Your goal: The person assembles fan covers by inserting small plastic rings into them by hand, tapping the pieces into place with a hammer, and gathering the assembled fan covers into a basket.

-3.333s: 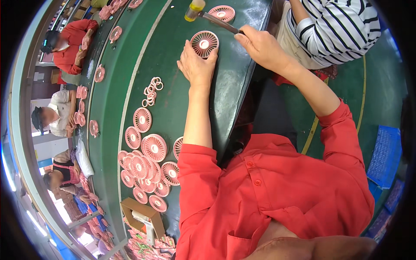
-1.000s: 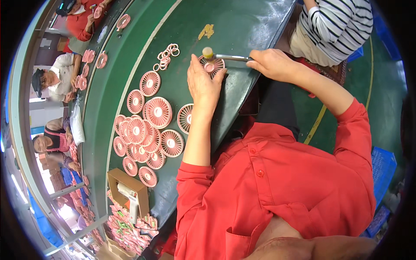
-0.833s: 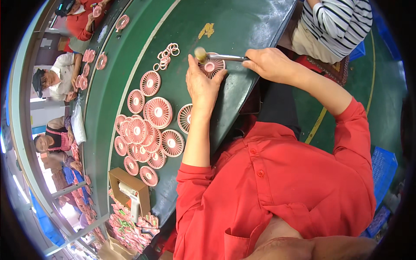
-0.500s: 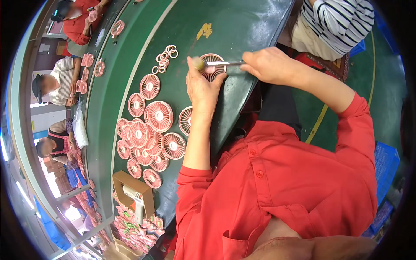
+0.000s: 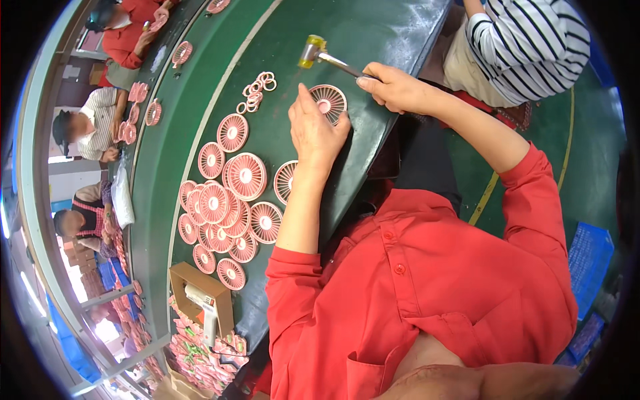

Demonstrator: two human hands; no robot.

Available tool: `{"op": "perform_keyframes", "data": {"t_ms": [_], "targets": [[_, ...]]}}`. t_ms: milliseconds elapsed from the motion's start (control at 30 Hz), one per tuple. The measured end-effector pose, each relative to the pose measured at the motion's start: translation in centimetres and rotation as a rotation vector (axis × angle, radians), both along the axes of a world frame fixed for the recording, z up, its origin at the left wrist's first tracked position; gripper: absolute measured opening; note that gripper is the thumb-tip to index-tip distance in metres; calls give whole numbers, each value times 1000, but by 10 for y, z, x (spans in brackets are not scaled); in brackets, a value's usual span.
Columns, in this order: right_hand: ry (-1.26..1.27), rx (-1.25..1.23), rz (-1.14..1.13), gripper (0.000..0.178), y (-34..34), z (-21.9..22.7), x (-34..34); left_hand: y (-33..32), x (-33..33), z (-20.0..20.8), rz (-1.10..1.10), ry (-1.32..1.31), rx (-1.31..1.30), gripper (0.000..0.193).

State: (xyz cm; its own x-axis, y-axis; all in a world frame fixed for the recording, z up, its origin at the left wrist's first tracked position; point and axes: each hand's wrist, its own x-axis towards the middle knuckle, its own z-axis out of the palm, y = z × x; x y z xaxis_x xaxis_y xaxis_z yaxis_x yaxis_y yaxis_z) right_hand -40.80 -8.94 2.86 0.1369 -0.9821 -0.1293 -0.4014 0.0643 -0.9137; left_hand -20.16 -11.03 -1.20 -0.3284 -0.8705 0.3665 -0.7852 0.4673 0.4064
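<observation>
Currently, head view: the left hand (image 5: 317, 137) cups the near-left rim of a pink spoked grille (image 5: 329, 102), fingers along its left edge, thumb at the lower right. Grille lies on the green desk (image 5: 377, 53), ahead of the pink grilles (image 5: 214, 203) piled at the left. The right hand (image 5: 397, 90) is closed round the handle end of a mallet (image 5: 341, 65), its yellowish head in the air beyond the grille.

Handling, judged: grille probably light, stiff moulded plastic, fairly smooth; thin spokes likely the fragile part. Best hold: outer rim, from opposite sides, fingertips clear of hub and spokes. Mallet likely head-heavy; grip far back on the handle. Underside of the grille and the left fingertip contact are hard to make out here.
</observation>
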Motion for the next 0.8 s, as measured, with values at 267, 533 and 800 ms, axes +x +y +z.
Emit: {"op": "perform_keyframes", "data": {"t_ms": [267, 533, 800], "targets": [[-250, 345, 31, 24, -15, -21, 7, 40, 91, 68, 229, -118, -47, 87], [585, -637, 437, 97, -6, 31, 80, 76, 220, 65, 358, -118, -244, 92], [426, -429, 694, 129, 7, -16, 150, 206, 279, 19, 522, -86, -3, 119]]}}
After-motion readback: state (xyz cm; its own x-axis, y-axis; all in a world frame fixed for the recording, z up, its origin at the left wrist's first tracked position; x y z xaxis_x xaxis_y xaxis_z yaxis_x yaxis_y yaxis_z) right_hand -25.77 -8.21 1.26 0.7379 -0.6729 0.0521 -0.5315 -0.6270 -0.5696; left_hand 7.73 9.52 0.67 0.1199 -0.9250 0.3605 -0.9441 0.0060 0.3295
